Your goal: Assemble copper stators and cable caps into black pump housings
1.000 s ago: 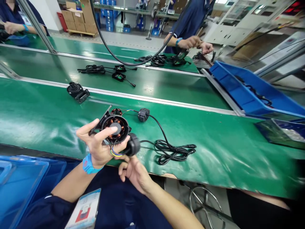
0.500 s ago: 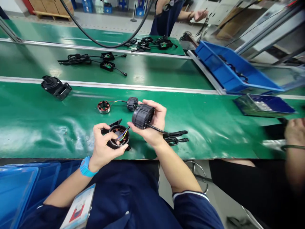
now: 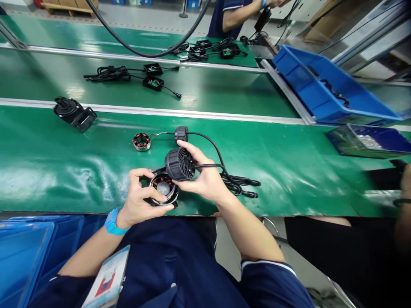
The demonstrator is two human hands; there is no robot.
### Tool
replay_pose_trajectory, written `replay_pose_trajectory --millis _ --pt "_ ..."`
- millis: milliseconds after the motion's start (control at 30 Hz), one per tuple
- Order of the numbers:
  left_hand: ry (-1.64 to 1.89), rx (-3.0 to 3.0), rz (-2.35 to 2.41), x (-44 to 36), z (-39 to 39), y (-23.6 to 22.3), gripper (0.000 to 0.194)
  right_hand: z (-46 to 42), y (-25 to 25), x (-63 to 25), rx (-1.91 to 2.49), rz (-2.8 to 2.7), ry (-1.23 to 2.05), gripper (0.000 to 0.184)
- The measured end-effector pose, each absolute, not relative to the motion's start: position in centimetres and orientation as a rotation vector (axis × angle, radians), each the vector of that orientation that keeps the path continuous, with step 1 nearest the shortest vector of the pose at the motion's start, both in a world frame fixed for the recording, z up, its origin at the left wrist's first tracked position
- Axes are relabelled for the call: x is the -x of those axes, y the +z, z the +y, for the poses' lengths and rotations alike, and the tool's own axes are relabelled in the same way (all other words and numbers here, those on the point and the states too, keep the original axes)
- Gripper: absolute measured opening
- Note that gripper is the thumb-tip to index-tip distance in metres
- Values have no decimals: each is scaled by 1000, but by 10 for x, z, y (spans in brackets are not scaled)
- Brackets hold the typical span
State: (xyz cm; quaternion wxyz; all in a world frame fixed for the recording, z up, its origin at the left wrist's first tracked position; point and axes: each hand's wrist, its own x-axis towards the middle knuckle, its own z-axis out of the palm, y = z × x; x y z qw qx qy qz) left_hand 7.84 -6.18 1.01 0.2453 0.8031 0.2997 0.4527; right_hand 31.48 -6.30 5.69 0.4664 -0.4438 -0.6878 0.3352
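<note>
My left hand (image 3: pixel 141 194) grips a round black motor housing (image 3: pixel 175 200) near the bench's front edge, its fingers over the rim. Copper windings and coloured wires show inside the open housing. In my right hand (image 3: pixel 205 177) is a ribbed black motor end cap (image 3: pixel 180 164), tilted just above the housing's upper right side. A black cable (image 3: pixel 208 165) runs from the cap to the right, towards a coiled bundle (image 3: pixel 240 184) on the bench. Behind my hands lie a copper-wound stator (image 3: pixel 141 142) and a second black cap (image 3: pixel 181 134), joined by thin wires.
A black motor assembly (image 3: pixel 73 113) sits at the left. Several cabled circuit boxes (image 3: pixel 153 83) lie farther back. At the right stand a blue bin (image 3: pixel 334 92) and a small tray (image 3: pixel 369 143). Another person (image 3: pixel 229 19) works beyond the bench; a further person's arm is at the right edge.
My right hand has brought the end cap left and down, close over the housing. The cap's ribbed end face now shows. My left hand keeps its hold on the housing.
</note>
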Motion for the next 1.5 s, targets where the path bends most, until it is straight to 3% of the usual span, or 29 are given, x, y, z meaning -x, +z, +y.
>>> replay_pose_trajectory --millis 167,367,533,767,867,1000,1067,1133,1167,1300,1500 --pt "1054 -2257 654 -67 -46 13 28 -57 57 -313 974 -1823 982 92" --pt "851 -2334 692 -40 -17 24 29 -47 64 -305 854 -2038 964 66" --pt "624 -2161 559 -26 5 38 20 -42 69 -300 865 -2075 1098 81" --pt "494 -2143 456 -26 24 49 19 -23 67 -302 721 -2198 987 77" --pt "516 -2040 475 -20 29 51 33 -18 77 -304 755 -2322 958 82" --pt "1071 -2039 790 -20 22 69 46 -17 87 -303 801 -2503 874 89" --pt "1158 -2279 888 -31 11 83 72 -17 88 -301 789 -2553 860 90" --pt "983 -2592 841 -45 -3 95 102 -18 86 -300 821 -2557 850 89" --pt "867 -2707 795 -53 -9 97 107 -20 84 -300 842 -2550 843 94" --pt "527 -2834 650 -69 -22 90 92 -30 67 -303 804 -2445 889 129" --pt "504 -2741 645 -65 -21 77 84 -51 30 -301 783 -1750 1433 132"
